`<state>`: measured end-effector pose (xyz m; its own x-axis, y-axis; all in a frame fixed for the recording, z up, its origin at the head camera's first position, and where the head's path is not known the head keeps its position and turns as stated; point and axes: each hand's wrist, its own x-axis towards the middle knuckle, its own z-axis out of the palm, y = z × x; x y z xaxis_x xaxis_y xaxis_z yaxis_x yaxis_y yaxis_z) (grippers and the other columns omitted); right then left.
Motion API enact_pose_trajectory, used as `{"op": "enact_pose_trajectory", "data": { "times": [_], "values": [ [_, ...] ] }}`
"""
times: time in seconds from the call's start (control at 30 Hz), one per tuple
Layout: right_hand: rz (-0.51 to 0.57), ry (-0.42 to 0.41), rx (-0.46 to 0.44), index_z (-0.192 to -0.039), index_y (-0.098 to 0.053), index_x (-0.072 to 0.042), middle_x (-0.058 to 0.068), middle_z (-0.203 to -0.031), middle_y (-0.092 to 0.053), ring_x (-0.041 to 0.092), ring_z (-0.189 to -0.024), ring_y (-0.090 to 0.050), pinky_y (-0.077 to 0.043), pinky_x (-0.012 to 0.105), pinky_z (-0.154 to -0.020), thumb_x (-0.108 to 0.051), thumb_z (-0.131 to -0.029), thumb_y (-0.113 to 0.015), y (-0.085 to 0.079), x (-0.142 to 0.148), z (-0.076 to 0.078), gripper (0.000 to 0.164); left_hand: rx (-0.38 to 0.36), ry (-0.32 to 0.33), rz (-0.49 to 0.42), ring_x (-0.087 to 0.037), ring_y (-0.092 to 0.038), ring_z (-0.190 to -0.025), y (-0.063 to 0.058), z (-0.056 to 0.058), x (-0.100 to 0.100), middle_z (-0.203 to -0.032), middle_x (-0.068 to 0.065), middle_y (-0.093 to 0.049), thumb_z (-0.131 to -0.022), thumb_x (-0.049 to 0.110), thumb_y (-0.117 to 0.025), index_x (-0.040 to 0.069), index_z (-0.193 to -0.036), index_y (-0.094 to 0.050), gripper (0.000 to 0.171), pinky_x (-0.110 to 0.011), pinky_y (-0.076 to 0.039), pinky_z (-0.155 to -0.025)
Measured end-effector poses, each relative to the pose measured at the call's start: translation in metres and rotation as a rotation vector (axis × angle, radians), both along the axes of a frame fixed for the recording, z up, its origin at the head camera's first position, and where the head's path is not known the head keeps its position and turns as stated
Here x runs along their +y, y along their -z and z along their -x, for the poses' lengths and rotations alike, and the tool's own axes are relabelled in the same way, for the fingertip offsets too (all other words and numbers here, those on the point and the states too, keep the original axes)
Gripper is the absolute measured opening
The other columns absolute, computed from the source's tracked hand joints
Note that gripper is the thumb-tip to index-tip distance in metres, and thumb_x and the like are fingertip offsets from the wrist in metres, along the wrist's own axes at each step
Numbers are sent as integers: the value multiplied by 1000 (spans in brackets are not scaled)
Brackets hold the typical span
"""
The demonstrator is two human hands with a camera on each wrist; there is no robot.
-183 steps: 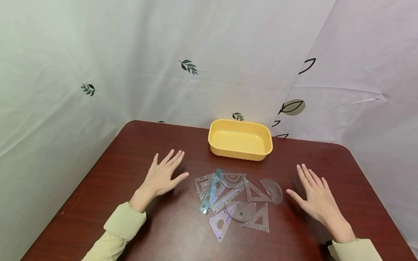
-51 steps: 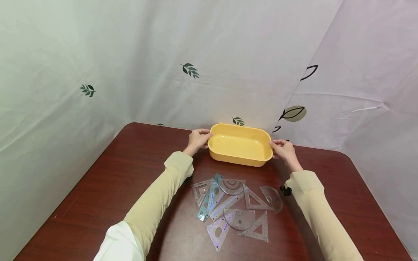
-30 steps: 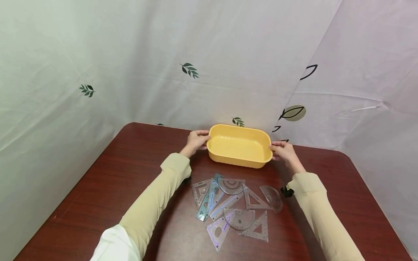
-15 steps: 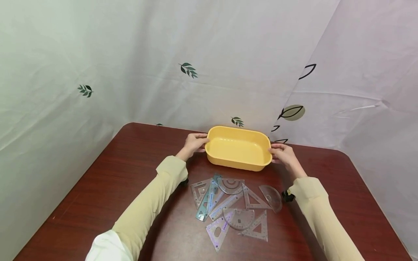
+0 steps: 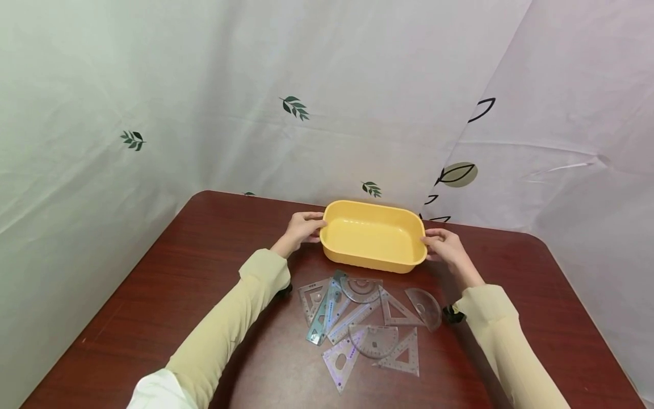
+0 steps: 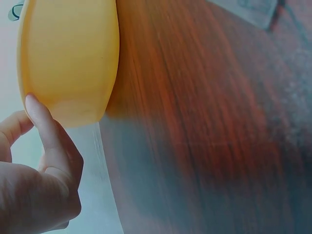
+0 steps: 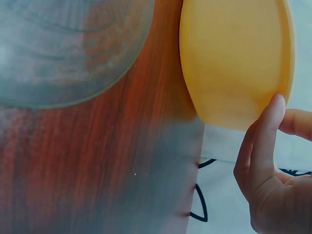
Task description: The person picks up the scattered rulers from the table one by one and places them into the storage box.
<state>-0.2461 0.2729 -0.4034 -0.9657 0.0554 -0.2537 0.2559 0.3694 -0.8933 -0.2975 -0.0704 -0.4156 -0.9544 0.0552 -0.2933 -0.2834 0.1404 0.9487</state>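
Note:
A yellow oblong plastic basin (image 5: 373,260) stands at the back of the dark red table with nothing in it. My left hand (image 5: 300,228) pinches its left end, thumb over the rim and fingers outside. At the opposite end, my right hand (image 5: 445,248) grips the rim the same way. Both wrist views show the thumbs on the basin's wall. Just in front lie clear plastic drawing tools in a loose overlapping cluster: a teal ruler (image 5: 318,328), a purple-tinted set square (image 5: 333,372), a large protractor (image 5: 374,346), another protractor (image 5: 431,315) and more.
The reddish-brown table (image 5: 168,295) has rounded back corners. A pale curtain (image 5: 214,85) with leaf prints hangs right behind its back edge and along the sides. The cluster of drawing tools sits close to the basin's front wall, between my forearms.
My hands, first spread open on either side of the tools, have moved in and taken hold of the basin's ends. The basin has shifted slightly towards me; the drawing tools lie as before.

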Motion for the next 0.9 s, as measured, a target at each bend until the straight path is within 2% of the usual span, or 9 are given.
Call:
{"op": "enact_pose_trajectory", "data": {
  "times": [0.27,0.67,0.9],
  "values": [
    [-10,1,1,-136,-41,7,-12,-81,-58,-2,-68,-61,-58,18,-62,-22,-95,-58,3,0,-6,52,-9,-5,-6,-6,-63,-59,2,-5,0,-86,-3,-66,-87,15,-69,10,-125,-64,39,-19,-57,-54],
    [1,-19,25,-136,-39,8,-11,-81,-58,-2,-68,-62,-58,19,-63,-22,-96,-58,4,1,-13,53,3,-9,4,-6,-64,-61,2,-11,0,-96,-9,-69,-87,15,-69,11,-127,-63,41,-20,-58,-56],
    [10,-23,25,-137,-39,7,-10,-81,-57,-2,-67,-62,-58,18,-62,-20,-96,-58,3,1,-16,53,-1,3,-1,-6,-64,-62,1,-13,-2,-95,-8,-69,-87,15,-69,11,-127,-62,41,-19,-57,-56]
  ]
}}
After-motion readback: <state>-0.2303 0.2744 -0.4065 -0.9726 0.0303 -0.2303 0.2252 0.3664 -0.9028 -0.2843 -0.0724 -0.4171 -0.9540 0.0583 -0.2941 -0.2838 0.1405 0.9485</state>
